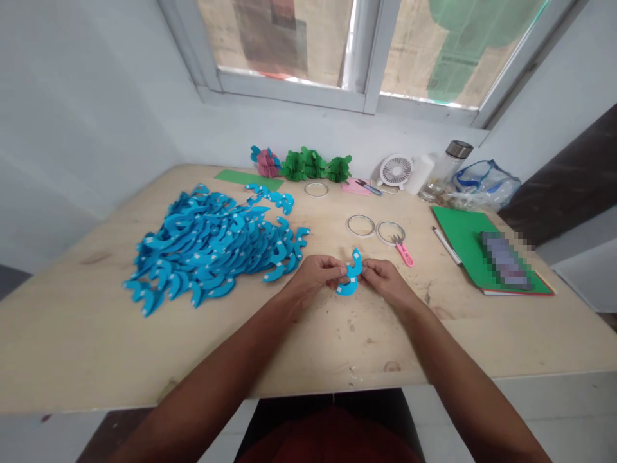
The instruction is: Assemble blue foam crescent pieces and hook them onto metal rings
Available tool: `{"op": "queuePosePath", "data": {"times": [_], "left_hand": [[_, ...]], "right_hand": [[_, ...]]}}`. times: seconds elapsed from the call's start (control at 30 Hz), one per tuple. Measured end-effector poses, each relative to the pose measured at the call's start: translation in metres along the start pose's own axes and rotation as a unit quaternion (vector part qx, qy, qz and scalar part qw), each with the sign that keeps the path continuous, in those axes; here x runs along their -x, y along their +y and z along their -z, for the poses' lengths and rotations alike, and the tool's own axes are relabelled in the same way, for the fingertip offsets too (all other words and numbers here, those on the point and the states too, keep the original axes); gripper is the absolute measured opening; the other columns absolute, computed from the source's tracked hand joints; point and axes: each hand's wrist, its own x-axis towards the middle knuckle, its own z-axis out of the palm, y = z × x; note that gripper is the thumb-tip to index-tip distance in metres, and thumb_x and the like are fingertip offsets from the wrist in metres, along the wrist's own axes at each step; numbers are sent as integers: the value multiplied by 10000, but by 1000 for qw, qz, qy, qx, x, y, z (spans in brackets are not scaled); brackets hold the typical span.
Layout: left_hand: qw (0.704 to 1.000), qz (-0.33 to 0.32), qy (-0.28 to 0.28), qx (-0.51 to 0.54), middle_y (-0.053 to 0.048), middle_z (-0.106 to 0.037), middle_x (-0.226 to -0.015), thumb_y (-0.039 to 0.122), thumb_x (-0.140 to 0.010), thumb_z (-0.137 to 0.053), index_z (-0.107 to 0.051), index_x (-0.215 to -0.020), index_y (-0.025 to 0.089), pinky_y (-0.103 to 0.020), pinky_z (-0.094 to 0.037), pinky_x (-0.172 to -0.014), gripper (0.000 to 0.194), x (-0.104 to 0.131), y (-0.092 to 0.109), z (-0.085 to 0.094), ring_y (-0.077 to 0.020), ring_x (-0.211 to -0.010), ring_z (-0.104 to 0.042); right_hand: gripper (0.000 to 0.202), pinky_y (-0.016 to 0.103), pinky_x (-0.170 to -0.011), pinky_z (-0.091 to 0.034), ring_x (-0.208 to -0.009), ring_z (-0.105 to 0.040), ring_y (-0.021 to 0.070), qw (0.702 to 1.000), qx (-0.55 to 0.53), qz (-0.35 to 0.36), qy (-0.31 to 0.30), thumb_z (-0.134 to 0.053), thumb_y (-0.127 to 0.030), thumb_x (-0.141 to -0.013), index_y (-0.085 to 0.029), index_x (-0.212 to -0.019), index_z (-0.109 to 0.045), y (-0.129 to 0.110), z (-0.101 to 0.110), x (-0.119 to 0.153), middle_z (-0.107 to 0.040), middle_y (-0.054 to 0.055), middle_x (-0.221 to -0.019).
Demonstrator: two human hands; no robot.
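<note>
Both of my hands meet over the middle of the wooden table (72, 334), pinching one curved blue paper piece (351, 276) with white tape tabs. My left hand (315, 273) grips its left side, my right hand (385, 278) its right side. To the left lies a large pile of the same blue curved pieces (212, 247), apart from my hands.
Two tape rings (360, 225) and small pink-handled snips (403, 251) lie just beyond my hands. Green card sheets (463, 241) sit at right with a pen. At the back stand green and pink paper flowers (313, 165), a small white fan (395, 170), a bottle and a plastic bag.
</note>
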Motion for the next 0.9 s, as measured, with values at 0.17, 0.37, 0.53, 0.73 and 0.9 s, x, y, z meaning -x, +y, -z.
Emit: {"op": "queuePosePath", "data": {"times": [0.17,0.37,0.53,0.73,0.9], "left_hand": [[1000,-4,16,-2,-31,-652,-562,229,-639,-691,-641,-647,128,-224,-438,-515,113,0,-2,-2,-110,-522,-575],[1000,-5,25,0,-13,-639,-533,185,-639,-668,-631,-626,133,-212,-429,-495,64,-1,-2,-4,-91,-480,-544],[1000,-1,31,-7,0,-627,-511,155,-630,-650,-635,-608,136,-211,-431,-486,32,-1,0,-5,-92,-469,-538],[997,-8,65,-27,3,-626,-504,120,-618,-623,-630,-590,132,-185,-401,-451,31,0,1,-10,-79,-454,-524],[996,-22,81,-36,8,-611,-481,101,-613,-604,-618,-568,131,-179,-390,-436,56,1,3,-13,-74,-439,-510]], "right_hand": [[198,230,-492,-259,-497,-349,91,1000,6,1,1,-463,-238,-799,-169,-625,-528,0,0,1,-415,-40,-534],[197,231,-485,-254,-492,-344,92,1000,4,-6,-4,-458,-246,-801,-169,-632,-523,0,0,0,-416,-40,-529],[207,229,-502,-272,-511,-369,94,1000,1,-4,-5,-472,-265,-798,-166,-624,-523,-2,0,0,-439,-33,-549],[209,223,-507,-272,-516,-363,88,1000,1,-6,-6,-461,-265,-806,-159,-634,-512,-1,-1,0,-431,-38,-554],[205,224,-502,-264,-510,-350,85,1000,9,0,-8,-451,-250,-810,-154,-642,-518,2,-1,0,-419,-40,-550]]}}
